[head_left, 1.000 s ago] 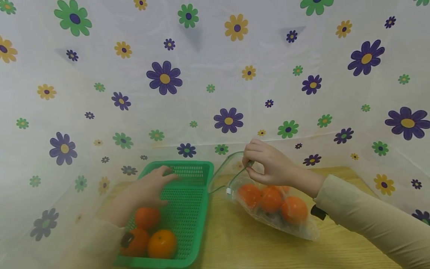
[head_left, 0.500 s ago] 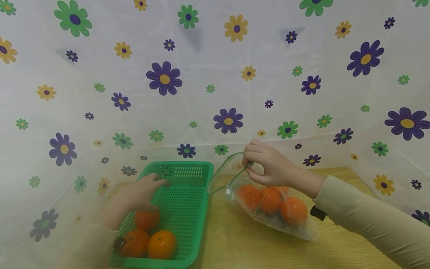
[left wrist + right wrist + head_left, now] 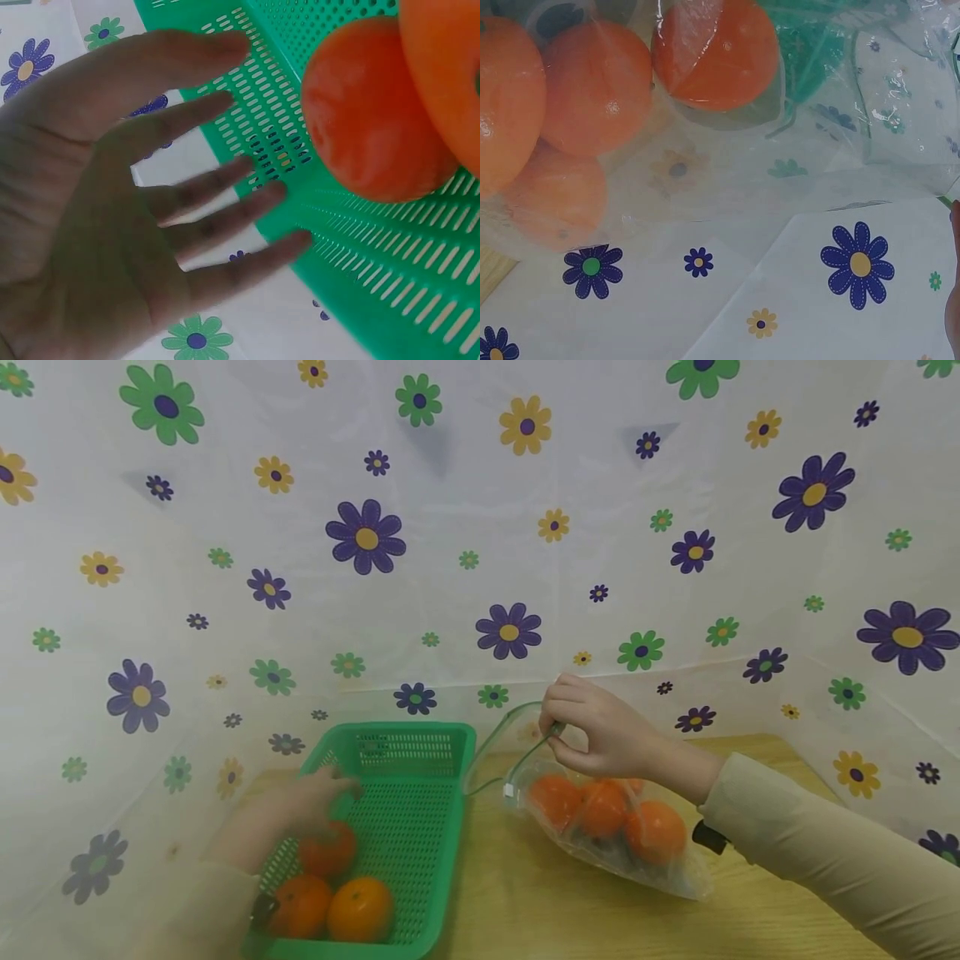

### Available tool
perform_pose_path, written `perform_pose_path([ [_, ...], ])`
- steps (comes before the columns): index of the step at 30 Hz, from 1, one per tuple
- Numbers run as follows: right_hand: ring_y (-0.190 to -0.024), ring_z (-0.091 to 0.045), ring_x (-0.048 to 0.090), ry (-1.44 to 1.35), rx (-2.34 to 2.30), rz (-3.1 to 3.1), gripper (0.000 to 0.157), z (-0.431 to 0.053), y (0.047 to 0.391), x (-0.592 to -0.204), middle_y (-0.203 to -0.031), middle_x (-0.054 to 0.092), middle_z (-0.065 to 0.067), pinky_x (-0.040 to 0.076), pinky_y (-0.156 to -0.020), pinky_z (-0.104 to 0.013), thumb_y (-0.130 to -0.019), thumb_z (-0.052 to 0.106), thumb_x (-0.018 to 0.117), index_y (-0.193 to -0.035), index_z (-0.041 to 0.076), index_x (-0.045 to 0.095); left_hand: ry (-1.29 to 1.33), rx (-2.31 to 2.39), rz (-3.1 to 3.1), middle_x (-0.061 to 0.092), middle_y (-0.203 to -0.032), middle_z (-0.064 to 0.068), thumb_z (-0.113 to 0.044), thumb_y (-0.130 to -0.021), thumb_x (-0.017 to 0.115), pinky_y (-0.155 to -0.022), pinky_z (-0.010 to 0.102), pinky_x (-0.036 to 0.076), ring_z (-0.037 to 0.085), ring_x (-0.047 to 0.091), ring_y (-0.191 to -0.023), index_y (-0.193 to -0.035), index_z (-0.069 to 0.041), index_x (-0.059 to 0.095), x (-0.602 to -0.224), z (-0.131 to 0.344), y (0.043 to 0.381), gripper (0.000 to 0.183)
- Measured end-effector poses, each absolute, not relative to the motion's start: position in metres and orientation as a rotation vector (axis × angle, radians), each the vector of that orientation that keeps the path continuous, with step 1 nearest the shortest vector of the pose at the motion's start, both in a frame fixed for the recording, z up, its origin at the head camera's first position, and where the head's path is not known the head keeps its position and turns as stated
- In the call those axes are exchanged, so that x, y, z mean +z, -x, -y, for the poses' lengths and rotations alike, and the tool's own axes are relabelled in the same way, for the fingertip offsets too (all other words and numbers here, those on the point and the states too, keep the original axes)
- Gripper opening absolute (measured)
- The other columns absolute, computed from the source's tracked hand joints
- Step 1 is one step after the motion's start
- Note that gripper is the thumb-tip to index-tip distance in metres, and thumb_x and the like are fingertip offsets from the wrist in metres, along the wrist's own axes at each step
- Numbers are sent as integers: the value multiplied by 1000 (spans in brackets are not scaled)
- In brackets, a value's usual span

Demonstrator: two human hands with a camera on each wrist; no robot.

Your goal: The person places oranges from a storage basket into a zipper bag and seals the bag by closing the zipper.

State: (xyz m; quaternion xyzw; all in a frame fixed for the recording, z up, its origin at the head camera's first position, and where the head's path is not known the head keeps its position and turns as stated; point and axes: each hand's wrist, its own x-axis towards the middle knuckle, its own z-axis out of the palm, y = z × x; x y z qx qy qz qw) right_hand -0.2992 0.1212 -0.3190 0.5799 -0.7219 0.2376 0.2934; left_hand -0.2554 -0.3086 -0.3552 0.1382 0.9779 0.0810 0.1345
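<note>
My left hand (image 3: pixel 292 810), blurred in the head view, hovers over the left side of a green plastic basket (image 3: pixel 448 843). Three oranges (image 3: pixel 362 910) lie at the basket's near end, one partly behind the fingers. The left wrist view shows this hand (image 3: pixel 142 202) with fingers spread and nothing in them, apart from the nearest orange (image 3: pixel 367 112). To the right, my right hand (image 3: pixel 596 722) pinches the green-edged mouth of a clear zip bag (image 3: pixel 686 881) and holds it up, gaping leftward. Several oranges (image 3: pixel 596 90) sit inside the bag, seen through its film.
A wooden table (image 3: pixel 517 906) carries the basket and the bag, which lie side by side with a narrow strip of wood between them. A white flower-printed sheet (image 3: pixel 450 468) rises behind and at both sides. The basket's right rim is close to the bag mouth.
My left hand has drawn back left from the middle of the basket, nearer the oranges there. My right hand and the bag have stayed in place.
</note>
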Motion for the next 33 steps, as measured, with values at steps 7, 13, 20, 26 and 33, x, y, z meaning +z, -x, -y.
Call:
perform_pose_path([
  [7, -88, -13, 51, -1544, 634, 1929, 16, -122, 298, -319, -86, 62, 3, 50, -76, -28, -83, 0, 72, -91, 13, 64, -426, 185, -2825, 48, -151, 36, -1, -66, 86, -93, 61, 60, 54, 57, -129, -118, -16, 71, -366, 314, 256, 56],
  [13, -87, -13, 51, -1540, 637, 1915, 17, -122, 299, -320, -85, 61, 3, 49, -75, -28, -82, -1, 71, -90, 13, 64, -425, 178, -2800, 64, -130, 25, 2, -66, 85, -92, 57, 60, 42, 63, -116, -116, -12, 70, -372, 314, 257, 54],
  [20, -86, -12, 50, -1543, 639, 1892, 18, -123, 301, -320, -85, 61, 2, 48, -74, -27, -81, -2, 72, -90, 12, 64, -362, 193, -2751, 65, -130, 23, 3, -63, 83, -92, 56, 60, 41, 64, -116, -120, -9, 70, -379, 315, 259, 60],
  [26, -86, -12, 50, -1553, 662, 1881, 18, -123, 301, -317, -85, 62, 2, 48, -74, -27, -80, -2, 73, -90, 11, 64, -332, 164, -2749, 67, -125, 19, 2, -61, 85, -93, 56, 60, 39, 65, -115, -118, -10, 70, -380, 314, 260, 59],
  [33, -89, -14, 52, -1580, 682, 1859, 16, -123, 302, -317, -88, 64, 1, 50, -76, -29, -82, -2, 71, -91, 10, 65, -345, 151, -2745, 68, -122, 18, 2, -61, 85, -93, 55, 60, 37, 66, -112, -117, -10, 70, -380, 313, 259, 59],
])
